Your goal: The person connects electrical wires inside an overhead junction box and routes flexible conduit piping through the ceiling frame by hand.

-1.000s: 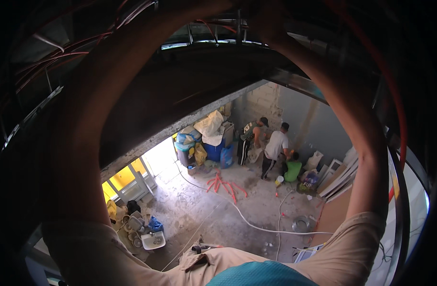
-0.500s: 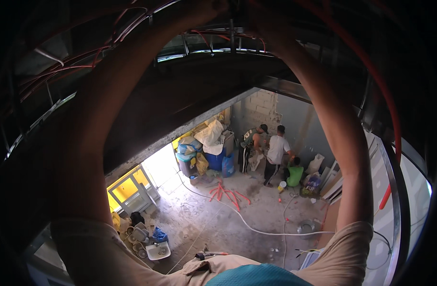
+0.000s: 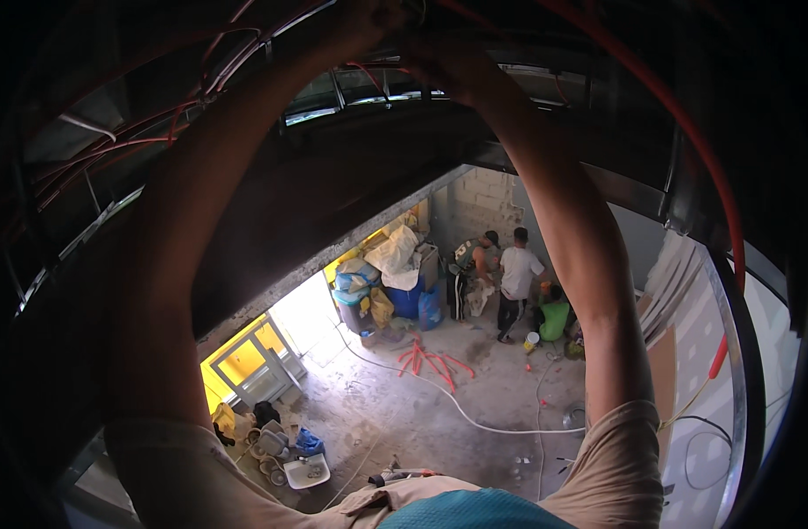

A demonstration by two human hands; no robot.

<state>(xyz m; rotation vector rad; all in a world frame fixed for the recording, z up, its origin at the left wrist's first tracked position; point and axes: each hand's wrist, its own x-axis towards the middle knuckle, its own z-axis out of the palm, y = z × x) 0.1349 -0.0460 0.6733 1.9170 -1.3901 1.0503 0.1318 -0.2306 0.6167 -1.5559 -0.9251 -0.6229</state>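
Observation:
Both my arms reach up overhead into a dark ceiling space. My left hand (image 3: 379, 22) is at the top edge, its fingers lost in shadow. Just below and right of it is my right hand (image 3: 448, 72), bent inward at the wrist, with dim fingers pointing toward the left. Whether either one grips anything cannot be made out. Around them are thin metal ceiling framing (image 3: 338, 88) and red flexible conduits (image 3: 144, 119). A thicker red conduit (image 3: 677, 110) curves down on the right, with a pale yellow wire (image 3: 686, 404) at its lower end.
Far below, a person in a white shirt (image 3: 516, 269), one in a dark vest (image 3: 464, 256) and one in green (image 3: 554, 319) work near a wall. Red conduit pieces (image 3: 426, 360), a pale hose (image 3: 475, 423), filled bags (image 3: 395, 256) and a white basin (image 3: 307, 473) lie on the floor.
My right hand and forearm have moved left and lower, the wrist bending inward. My left hand has shifted slightly left. The pale yellow wire at the conduit's end now shows.

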